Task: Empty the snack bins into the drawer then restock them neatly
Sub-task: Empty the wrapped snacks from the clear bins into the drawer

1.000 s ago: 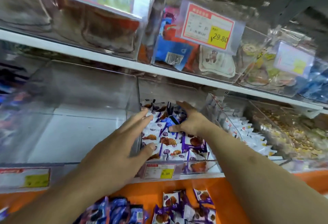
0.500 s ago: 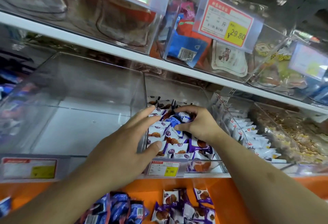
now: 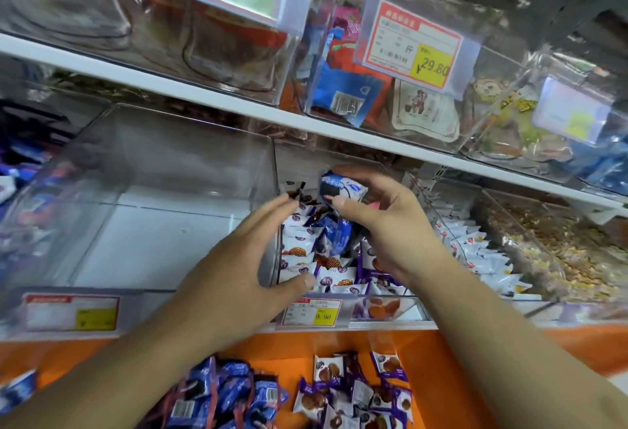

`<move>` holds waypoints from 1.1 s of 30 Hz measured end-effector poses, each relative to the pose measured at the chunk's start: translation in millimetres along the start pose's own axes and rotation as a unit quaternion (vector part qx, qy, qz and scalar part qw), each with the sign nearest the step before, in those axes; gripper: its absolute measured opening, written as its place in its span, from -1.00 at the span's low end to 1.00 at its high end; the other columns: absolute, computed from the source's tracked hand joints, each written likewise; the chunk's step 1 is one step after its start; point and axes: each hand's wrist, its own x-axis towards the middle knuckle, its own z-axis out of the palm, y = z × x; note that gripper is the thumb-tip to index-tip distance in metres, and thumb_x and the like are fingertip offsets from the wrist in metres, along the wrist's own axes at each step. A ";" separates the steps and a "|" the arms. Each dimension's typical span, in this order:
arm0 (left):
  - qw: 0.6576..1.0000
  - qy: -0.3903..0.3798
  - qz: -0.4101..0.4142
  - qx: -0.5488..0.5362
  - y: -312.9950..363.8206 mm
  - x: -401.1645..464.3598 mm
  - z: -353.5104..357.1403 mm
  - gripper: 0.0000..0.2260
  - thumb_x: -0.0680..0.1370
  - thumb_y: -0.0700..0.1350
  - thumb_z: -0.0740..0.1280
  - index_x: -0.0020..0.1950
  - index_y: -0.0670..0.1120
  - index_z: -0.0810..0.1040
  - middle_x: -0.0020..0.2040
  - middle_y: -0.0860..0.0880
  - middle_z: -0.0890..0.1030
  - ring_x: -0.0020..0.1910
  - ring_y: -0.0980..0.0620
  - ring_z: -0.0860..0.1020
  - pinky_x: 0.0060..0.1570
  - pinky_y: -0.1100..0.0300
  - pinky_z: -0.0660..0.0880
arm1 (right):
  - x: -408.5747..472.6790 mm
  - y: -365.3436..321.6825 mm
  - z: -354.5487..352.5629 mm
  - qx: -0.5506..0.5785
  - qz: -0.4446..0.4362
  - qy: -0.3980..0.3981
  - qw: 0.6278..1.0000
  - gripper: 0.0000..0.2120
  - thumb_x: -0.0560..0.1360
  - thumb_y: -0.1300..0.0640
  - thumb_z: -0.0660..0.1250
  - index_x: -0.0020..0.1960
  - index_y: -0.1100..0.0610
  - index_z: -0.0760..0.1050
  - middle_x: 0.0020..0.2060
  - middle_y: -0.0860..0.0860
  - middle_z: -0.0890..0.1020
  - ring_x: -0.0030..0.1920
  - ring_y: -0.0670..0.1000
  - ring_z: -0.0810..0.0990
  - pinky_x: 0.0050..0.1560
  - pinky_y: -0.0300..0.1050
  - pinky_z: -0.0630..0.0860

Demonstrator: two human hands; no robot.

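Note:
A clear narrow snack bin (image 3: 390, 309) in the middle holds rows of purple-and-white wrapped biscuits (image 3: 334, 275), with another blue packet (image 3: 341, 233) lying on top. My right hand (image 3: 384, 224) is above the bin, pinching a blue-and-white snack packet (image 3: 343, 189) between thumb and fingers. My left hand (image 3: 244, 275) is open, fingers spread against the bin's left wall, thumb at its front corner. To the left stands a large clear bin (image 3: 142, 197) with nothing inside. Below, the orange drawer (image 3: 282, 347) holds piles of blue packets (image 3: 224, 394) and purple biscuit packets (image 3: 356, 391).
A bin of white packets (image 3: 475, 252) and one of yellowish snacks (image 3: 550, 241) stand to the right. The white upper shelf (image 3: 204, 89) carries more clear bins with price tags, one reading 29.80 (image 3: 407, 44). A 9.90 tag (image 3: 312, 311) fronts the middle bin.
My right hand closed on a blue packet among the biscuits and lifted it above the bin. My left hand stayed against the bin's left wall.

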 end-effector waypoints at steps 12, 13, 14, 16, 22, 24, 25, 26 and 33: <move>0.947 0.089 -0.146 -0.271 21.3 -71.8 -63.9 -0.79 0.57 -0.11 0.49 0.14 0.14 0.64 0.04 -0.02 0.76 0.02 -0.05 0.74 0.16 -0.11 0.62 | -95.2 -32.1 84.4 0.157 0.133 -0.067 0.976 -0.76 0.62 0.21 0.40 0.28 0.19 0.63 0.16 0.37 0.64 0.11 0.30 0.67 0.27 0.24 0.57; 0.943 0.092 -0.163 -0.274 17.9 -83.6 -69.0 -0.82 0.56 -0.19 0.49 0.10 0.05 0.64 -0.02 -0.06 0.76 -0.02 -0.09 0.74 0.10 -0.08 0.65 | -102.5 -29.6 91.6 0.116 0.139 -0.072 0.981 -0.78 0.62 0.16 0.42 0.25 0.13 0.66 0.12 0.36 0.65 0.12 0.34 0.67 0.28 0.25 0.57; 0.942 0.090 -0.181 -0.268 14.4 -96.0 -73.3 -0.84 0.56 -0.22 0.49 0.09 -0.01 0.63 -0.06 -0.07 0.76 -0.05 -0.11 0.75 0.02 -0.02 0.67 | -110.2 -26.0 98.8 0.076 0.146 -0.075 0.983 -0.80 0.61 0.12 0.45 0.22 0.08 0.68 0.05 0.33 0.66 0.12 0.35 0.67 0.28 0.27 0.57; 0.944 0.087 -0.214 -0.237 6.5 -122.0 -83.2 -0.84 0.57 -0.24 0.47 0.10 -0.04 0.63 -0.08 -0.08 0.75 -0.09 -0.08 0.75 -0.06 0.03 0.70 | -126.2 -18.3 114.4 0.023 0.174 -0.080 0.981 -0.85 0.59 0.07 0.47 0.13 0.08 0.70 -0.07 0.13 0.71 0.02 0.19 0.71 0.22 0.19 0.62; 0.959 0.006 -0.282 -0.024 -57.0 -189.1 -138.7 -0.86 0.55 -0.10 0.52 0.02 0.14 0.66 -0.12 -0.01 0.71 -0.17 0.03 0.72 -0.11 0.03 0.68 | -158.1 -0.6 159.6 -0.042 0.253 -0.165 0.952 -0.76 0.58 -0.08 0.46 -0.02 0.10 0.72 -0.16 -0.11 0.74 -0.03 -0.06 0.65 0.07 -0.07 0.51; 0.955 -0.005 -0.292 0.048 -79.2 -201.4 -159.4 -0.84 0.52 -0.12 0.55 -0.03 0.12 0.66 -0.18 0.00 0.69 -0.18 -0.03 0.70 -0.02 -0.04 0.64 | -159.8 2.5 174.0 -0.028 0.269 -0.173 0.947 -0.75 0.58 -0.08 0.46 -0.02 0.11 0.72 -0.07 0.04 0.75 0.02 0.05 0.66 0.13 0.11 0.56; 0.950 -0.016 -0.301 0.085 -90.4 -206.0 -167.8 -0.84 0.52 -0.11 0.55 0.00 0.12 0.66 -0.13 0.02 0.71 -0.11 -0.01 0.70 0.05 -0.01 0.62 | -160.6 2.6 180.5 -0.018 0.273 -0.174 0.946 -0.74 0.59 -0.07 0.45 0.00 0.13 0.72 -0.03 0.12 0.74 0.03 0.10 0.66 0.15 0.15 0.58; 0.940 -0.036 -0.310 0.140 -99.6 -208.6 -174.3 -0.80 0.52 -0.06 0.55 0.10 0.12 0.65 0.00 0.01 0.73 0.01 0.02 0.70 0.15 0.01 0.60 | -160.7 3.4 186.1 -0.006 0.281 -0.172 0.944 -0.74 0.60 -0.05 0.44 0.03 0.17 0.70 0.02 0.19 0.73 0.05 0.14 0.68 0.18 0.16 0.59; 0.946 -0.116 -0.295 0.059 -65.6 -201.3 -148.0 -0.68 0.49 0.20 0.52 0.18 0.17 0.61 0.11 0.18 0.67 0.10 0.24 0.62 0.21 0.13 0.57 | -161.8 9.0 203.4 0.113 0.335 -0.136 0.926 -0.82 0.69 0.15 0.33 0.22 0.24 0.55 0.16 0.17 0.71 0.14 0.09 0.74 0.25 0.17 0.63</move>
